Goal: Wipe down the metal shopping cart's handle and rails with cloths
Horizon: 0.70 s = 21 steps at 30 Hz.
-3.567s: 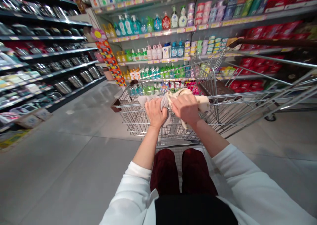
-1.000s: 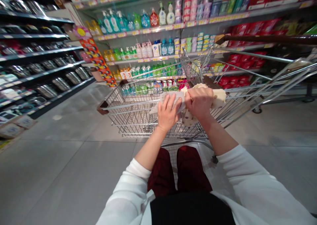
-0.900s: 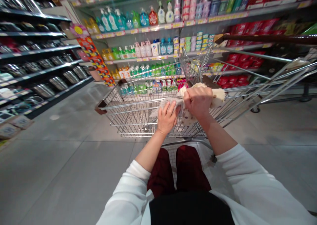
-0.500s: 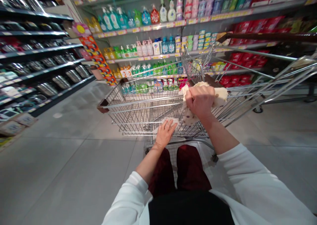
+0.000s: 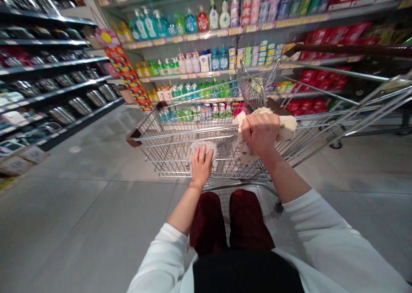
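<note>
A wire shopping cart (image 5: 167,132) stands in front of me in a shop aisle. My left hand (image 5: 201,166) lies flat with fingers together on a grey cloth (image 5: 202,148), pressing it against the cart's near wire wall below the handle. My right hand (image 5: 260,132) is closed round the cart's handle bar at the right, with a cream cloth (image 5: 287,126) bunched under its fingers and hanging down.
Shelves of soap bottles (image 5: 180,24) run along the back. Dark shelves with metal pans (image 5: 61,114) line the left side. A second cart (image 5: 360,108) is nested at the right. Grey tiled floor (image 5: 80,207) spreads to the left.
My left hand left the handle bar, dropped with the grey cloth and moved left along the cart's near wire wall. My right hand stayed gripped on the handle.
</note>
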Each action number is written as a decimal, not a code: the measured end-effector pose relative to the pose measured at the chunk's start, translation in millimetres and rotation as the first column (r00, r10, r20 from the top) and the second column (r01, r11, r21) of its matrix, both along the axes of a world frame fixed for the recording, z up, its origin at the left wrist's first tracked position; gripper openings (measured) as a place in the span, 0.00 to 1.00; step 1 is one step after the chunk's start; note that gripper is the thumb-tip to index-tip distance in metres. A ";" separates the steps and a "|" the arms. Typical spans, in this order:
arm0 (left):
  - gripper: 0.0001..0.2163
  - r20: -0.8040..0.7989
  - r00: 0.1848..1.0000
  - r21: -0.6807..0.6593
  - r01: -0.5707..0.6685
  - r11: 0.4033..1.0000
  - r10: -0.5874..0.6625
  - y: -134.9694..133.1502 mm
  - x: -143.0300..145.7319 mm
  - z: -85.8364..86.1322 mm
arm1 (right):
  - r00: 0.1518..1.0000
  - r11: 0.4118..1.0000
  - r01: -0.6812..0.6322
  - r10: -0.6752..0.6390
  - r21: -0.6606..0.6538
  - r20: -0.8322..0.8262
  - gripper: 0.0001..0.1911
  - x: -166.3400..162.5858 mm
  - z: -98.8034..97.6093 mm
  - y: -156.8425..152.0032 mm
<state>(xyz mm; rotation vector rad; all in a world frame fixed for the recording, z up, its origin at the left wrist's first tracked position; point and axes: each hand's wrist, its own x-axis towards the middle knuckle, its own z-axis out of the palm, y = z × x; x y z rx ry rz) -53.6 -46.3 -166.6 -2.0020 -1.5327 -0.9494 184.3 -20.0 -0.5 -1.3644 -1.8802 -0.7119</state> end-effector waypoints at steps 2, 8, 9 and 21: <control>0.23 -0.032 0.999 -0.036 0.001 0.999 -0.002 -10.9 -3.4 -16.9 | 1.000 1.000 -0.003 0.003 -0.007 -0.007 0.20 -0.3 0.3 -0.4; 0.20 0.168 0.982 0.182 0.054 0.982 -0.085 -20.8 7.1 39.2 | 0.999 0.999 0.014 -0.013 0.042 -0.036 0.19 -2.5 -3.3 2.4; 0.19 0.196 0.976 0.209 0.049 0.977 -0.091 -17.1 12.3 60.2 | 0.999 0.998 0.018 -0.016 0.052 -0.040 0.18 -2.8 -3.9 2.9; 0.16 0.093 0.989 0.020 -0.118 0.993 0.116 9.9 34.2 158.6 | 0.992 0.984 -0.084 0.097 0.155 -0.083 0.19 -14.5 -52.4 -2.6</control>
